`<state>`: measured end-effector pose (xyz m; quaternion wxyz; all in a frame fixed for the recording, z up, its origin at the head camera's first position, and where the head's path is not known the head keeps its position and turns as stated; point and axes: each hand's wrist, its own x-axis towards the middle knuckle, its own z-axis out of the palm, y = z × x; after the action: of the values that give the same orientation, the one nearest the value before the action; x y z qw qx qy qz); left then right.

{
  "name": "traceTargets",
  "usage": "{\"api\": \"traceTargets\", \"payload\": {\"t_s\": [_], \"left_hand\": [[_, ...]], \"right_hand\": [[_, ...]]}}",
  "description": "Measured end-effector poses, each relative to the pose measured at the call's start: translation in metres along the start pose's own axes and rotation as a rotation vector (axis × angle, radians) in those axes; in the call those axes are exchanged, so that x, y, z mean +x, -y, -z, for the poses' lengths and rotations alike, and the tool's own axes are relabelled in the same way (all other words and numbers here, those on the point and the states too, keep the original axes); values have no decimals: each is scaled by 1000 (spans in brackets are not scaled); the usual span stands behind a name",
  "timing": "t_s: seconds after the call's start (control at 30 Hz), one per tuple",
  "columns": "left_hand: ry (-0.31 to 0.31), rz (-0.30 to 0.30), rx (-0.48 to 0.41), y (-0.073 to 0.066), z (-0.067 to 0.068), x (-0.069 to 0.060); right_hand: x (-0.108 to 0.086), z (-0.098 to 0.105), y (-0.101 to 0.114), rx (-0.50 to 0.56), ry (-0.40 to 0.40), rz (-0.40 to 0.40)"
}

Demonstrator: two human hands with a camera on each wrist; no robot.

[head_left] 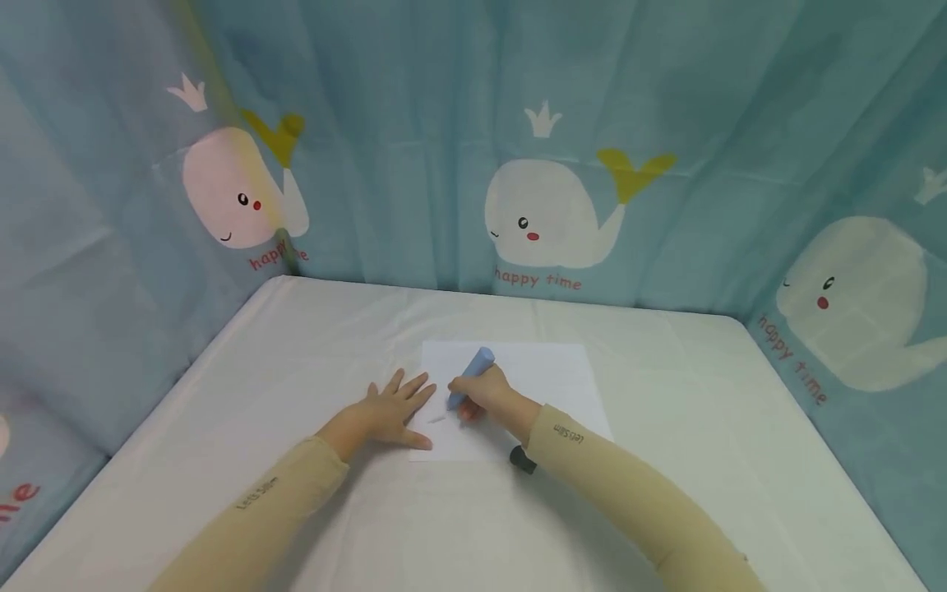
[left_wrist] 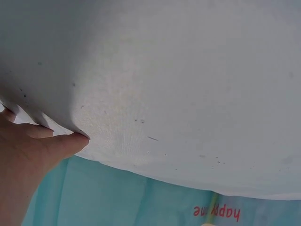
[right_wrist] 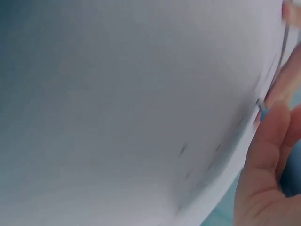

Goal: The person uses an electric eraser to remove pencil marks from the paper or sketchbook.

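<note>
A sheet of white paper (head_left: 547, 386) lies on the white-covered table. My right hand (head_left: 484, 392) grips a thick light-blue marker (head_left: 473, 370), its barrel tilted up to the right and its lower end at the paper. A short faint grey mark (head_left: 436, 419) shows just left of that end. My left hand (head_left: 392, 413) rests with fingers spread over the paper's left edge. In the right wrist view, the thumb and fingers of the right hand (right_wrist: 263, 174) close around the marker, whose blue tip (right_wrist: 263, 111) shows past them. The left wrist view has the left hand (left_wrist: 37, 150) at its edge.
A small dark object (head_left: 523, 460) sits by the paper's lower edge, partly hidden by the right sleeve (head_left: 592, 456). Blue curtains (head_left: 414, 164) printed with white whales stand behind and beside the table (head_left: 688, 395). Dark specks dot the white surface in the left wrist view.
</note>
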<state>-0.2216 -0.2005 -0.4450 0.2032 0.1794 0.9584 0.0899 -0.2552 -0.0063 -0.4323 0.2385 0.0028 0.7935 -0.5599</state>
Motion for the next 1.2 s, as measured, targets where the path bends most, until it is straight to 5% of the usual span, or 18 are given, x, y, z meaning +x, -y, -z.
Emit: {"api": "traceTargets", "payload": {"t_s": [1.2], "left_hand": [[30, 9, 6, -4, 1, 1]], "right_hand": [[1, -3, -3, -16, -4, 17]]}}
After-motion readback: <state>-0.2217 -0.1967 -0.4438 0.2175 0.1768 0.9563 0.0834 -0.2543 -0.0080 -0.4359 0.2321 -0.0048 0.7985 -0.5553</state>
